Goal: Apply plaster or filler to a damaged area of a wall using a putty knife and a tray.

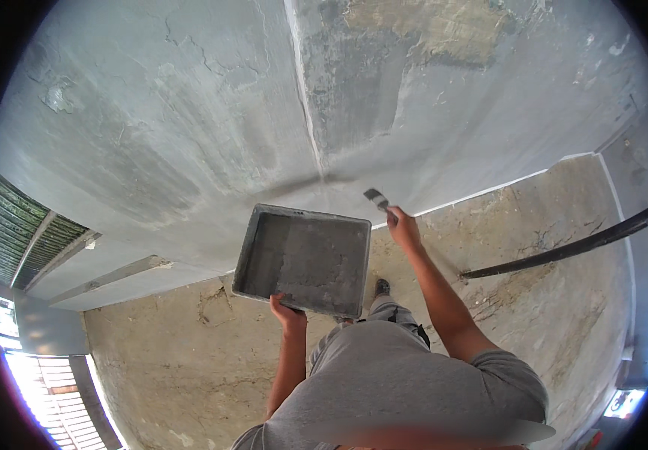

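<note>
My left hand [288, 312] grips the near edge of a shallow rectangular dark tray [313, 215]. The tray is held out in front of my body, slightly turned. A grey layer, smooth in one part and rougher in another, covers its inside. To the right of the tray, my right hand [403, 226] is closed around the handle of a paintbrush [376, 199]. Its flat, dark bristles point up and left toward the wall, apart from the tray. Whether the bristles touch the wall I cannot tell.
Ahead stands a patchy grey wall [211, 127] with a pale vertical seam and a bare brownish patch. Below lies a stained tan floor [181, 345]. A long black pole [564, 244] slants in from the right. Slatted openings [61, 397] are at the left, and my shoe [382, 287] shows beneath.
</note>
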`<state>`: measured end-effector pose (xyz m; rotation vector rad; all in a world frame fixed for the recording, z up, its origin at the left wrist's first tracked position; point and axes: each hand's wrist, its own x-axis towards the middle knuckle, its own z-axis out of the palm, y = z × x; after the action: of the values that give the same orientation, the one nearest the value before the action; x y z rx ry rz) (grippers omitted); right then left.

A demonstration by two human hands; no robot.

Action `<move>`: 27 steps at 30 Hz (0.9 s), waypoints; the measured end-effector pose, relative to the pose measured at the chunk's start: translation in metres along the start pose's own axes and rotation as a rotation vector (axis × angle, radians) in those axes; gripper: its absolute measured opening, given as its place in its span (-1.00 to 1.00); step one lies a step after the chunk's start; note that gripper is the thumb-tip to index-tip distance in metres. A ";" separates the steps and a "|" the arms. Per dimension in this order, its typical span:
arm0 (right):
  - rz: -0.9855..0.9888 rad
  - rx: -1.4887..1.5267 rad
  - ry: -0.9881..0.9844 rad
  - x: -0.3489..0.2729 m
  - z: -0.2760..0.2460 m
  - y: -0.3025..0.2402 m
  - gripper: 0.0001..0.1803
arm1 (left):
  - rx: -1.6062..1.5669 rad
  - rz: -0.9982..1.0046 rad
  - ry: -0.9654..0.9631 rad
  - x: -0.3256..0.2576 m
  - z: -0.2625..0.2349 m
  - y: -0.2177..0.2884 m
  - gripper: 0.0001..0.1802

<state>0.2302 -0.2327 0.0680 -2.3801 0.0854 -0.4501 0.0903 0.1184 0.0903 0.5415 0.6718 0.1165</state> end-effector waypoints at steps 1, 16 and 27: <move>0.085 -0.008 -0.040 -0.004 0.002 -0.005 -0.71 | 0.002 0.019 -0.016 -0.001 -0.002 0.002 -0.60; -0.058 0.186 0.445 0.091 -0.182 -0.209 -0.68 | 0.001 0.001 0.027 0.008 -0.010 0.004 -0.55; 0.018 -0.108 0.125 0.061 -0.092 -0.031 -0.76 | -0.020 -0.036 -0.044 0.009 -0.018 0.003 -0.51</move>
<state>0.2536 -0.2788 0.1695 -2.4533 0.1925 -0.5985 0.0865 0.1312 0.0748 0.5113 0.6370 0.0775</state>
